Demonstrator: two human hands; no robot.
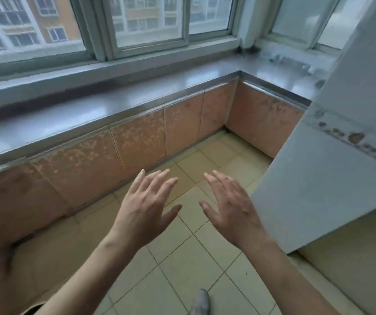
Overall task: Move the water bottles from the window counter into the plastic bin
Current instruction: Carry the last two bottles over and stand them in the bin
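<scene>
The grey window counter [118,103] runs under the windows from the left and turns a corner at the right. No water bottle and no plastic bin show in this view. My left hand [146,205] and my right hand [230,205] are held out side by side over the tiled floor, backs up, fingers straight and spread. Neither hand holds or touches anything. Both hands hover below the counter's front edge, in front of the orange tiled counter base.
A white cabinet or appliance [332,155] with a decorated band fills the right side. Some blurred items [289,61] lie on the counter's far right stretch. The beige tiled floor [182,269] spreads below, with a foot [201,302] at the bottom.
</scene>
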